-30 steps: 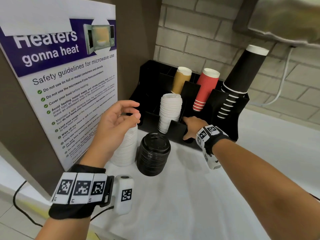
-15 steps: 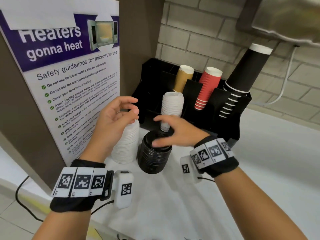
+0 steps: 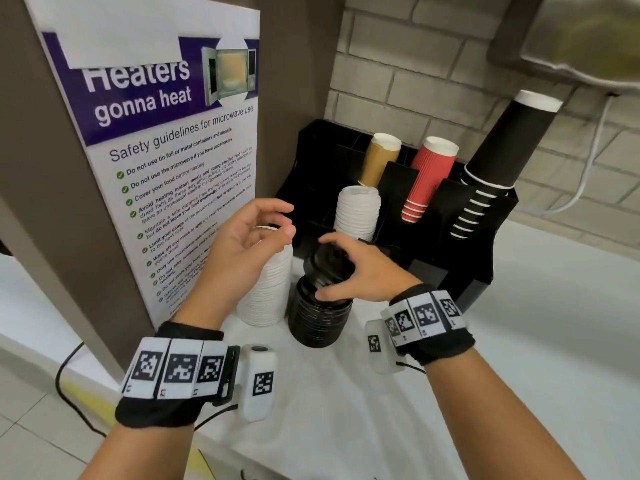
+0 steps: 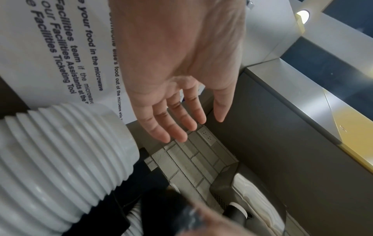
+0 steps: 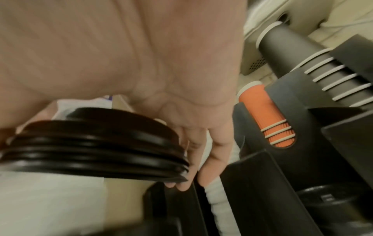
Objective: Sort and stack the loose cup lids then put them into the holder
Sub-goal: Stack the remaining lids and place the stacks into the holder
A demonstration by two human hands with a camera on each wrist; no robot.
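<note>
Your right hand gripped a short batch of black lids, thumb on one side of the rims and fingers on the other, tilted and clear of the black stack on the tabletop. That pinch across the rims looked chosen to keep the nested lids locked together as one unit. Only a few lids were taken, likely because the whole stack was too tall for one grasp. Your left hand hovered wide and relaxed above the white stack, holding nothing; whether it touched the top lid, you couldn't tell. It seemed posted there to steady that stack against a knock. The two stacks stood just beside each other, sorted by colour, right in front of the holder. More white lids leaned in one slot, with cups in the rear slots. The open front slot looked the likely home for your batch.
</note>
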